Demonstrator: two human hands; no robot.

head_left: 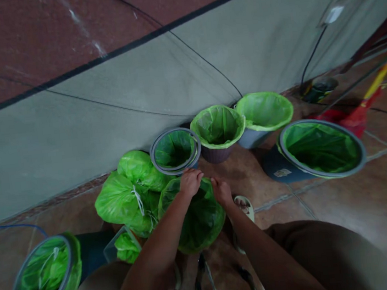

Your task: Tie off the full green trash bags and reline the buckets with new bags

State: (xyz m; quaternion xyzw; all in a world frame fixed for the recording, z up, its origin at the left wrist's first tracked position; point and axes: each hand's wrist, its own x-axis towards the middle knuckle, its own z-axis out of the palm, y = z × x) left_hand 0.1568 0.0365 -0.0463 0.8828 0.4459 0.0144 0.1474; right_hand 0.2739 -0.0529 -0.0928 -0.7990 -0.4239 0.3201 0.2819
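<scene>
Between my knees stands a trash bin lined with a green plastic bag (202,225); the bag covers its rim, and the bin's body is mostly hidden. My left hand (191,182) is closed on the bag's edge at the far side of the rim. A short way to its right, my right hand (221,191) grips the same edge with curled fingers. Just beyond my left hand is a lined bin with a grey ring (176,151). Several tied green bags (123,196) lie to the left of the bin I hold.
Along the wall stand a brown lined bin (218,154) and a grey one (253,138). A large dark blue bin (285,165) is at right, near a red dustpan (355,119). At lower left are another lined bin (95,250) and a clear container (111,253) holding green plastic.
</scene>
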